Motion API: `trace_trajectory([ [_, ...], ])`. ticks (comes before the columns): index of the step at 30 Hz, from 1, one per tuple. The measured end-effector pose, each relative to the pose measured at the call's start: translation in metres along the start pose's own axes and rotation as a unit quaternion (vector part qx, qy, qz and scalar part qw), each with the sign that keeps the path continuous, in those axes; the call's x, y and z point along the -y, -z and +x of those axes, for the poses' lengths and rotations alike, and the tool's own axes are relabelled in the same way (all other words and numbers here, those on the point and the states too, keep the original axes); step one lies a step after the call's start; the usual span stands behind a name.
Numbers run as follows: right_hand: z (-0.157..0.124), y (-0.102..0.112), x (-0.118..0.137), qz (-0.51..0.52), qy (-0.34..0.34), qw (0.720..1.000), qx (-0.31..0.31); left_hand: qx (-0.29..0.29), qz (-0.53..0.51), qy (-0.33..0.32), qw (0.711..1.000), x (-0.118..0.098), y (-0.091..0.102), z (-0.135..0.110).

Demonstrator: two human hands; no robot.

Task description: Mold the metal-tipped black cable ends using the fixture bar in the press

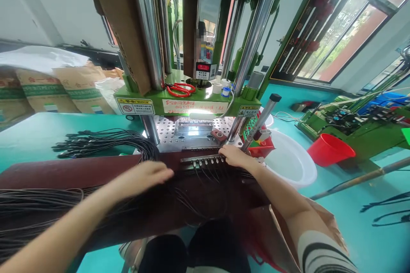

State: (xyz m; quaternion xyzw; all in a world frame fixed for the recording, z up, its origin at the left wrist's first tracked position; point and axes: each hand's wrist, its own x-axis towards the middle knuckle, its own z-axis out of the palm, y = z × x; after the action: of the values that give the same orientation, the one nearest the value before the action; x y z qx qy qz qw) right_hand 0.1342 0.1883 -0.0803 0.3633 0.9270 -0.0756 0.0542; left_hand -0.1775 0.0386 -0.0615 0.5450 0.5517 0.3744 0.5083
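A narrow metal bar (188, 160) lies across the dark red bench at the front of the press. Several black cables (205, 175) with metal-tipped ends sit side by side along it and trail toward me. At the bar's right part, my right hand (233, 156) is closed, its fingertips curled down by the last cable ends; what they pinch is hidden. My left hand (150, 177) hovers over the bench left of the bar, smeared by motion, so I cannot tell what its fingers hold. A second slotted strip (201, 149) lies just behind the bar.
The green press (134, 100) stands ahead, with red-handled scissors (181, 89) on its ledge. A bundle of black cables (105, 140) lies left; more cables (38, 202) cover the bench's left end. At right are a white tub (306, 168) and a red bucket (329, 149).
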Motion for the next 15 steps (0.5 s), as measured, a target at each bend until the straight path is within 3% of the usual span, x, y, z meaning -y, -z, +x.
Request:
trace_trajectory([
  [1, 0.002, 0.003, 0.002, -0.008, -0.002, 1.000, 0.007, 0.052, 0.046, -0.029, 0.997, 0.000, -0.027, -0.003],
  [3, 0.005, 0.012, 0.006, -0.016, -0.008, 1.000, 0.023, 0.068, 0.075, -0.095, 0.990, 0.004, -0.073, -0.007],
  [6, 0.006, 0.028, 0.008, -0.015, -0.034, 0.999, 0.029, 0.030, 0.099, -0.105, 0.989, 0.014, -0.115, -0.007],
  [9, 0.005, 0.041, 0.007, 0.005, -0.080, 0.997, 0.011, 0.017, 0.050, -0.040, 0.998, 0.020, -0.128, 0.003],
  [11, 0.006, 0.046, 0.003, 0.023, -0.109, 0.994, -0.012, 0.038, -0.060, 0.015, 0.997, 0.020, -0.131, 0.013],
  [15, 0.019, 0.055, -0.006, 0.068, -0.134, 0.987, -0.065, 0.088, -0.329, 0.128, 0.932, 0.007, -0.141, 0.034],
])
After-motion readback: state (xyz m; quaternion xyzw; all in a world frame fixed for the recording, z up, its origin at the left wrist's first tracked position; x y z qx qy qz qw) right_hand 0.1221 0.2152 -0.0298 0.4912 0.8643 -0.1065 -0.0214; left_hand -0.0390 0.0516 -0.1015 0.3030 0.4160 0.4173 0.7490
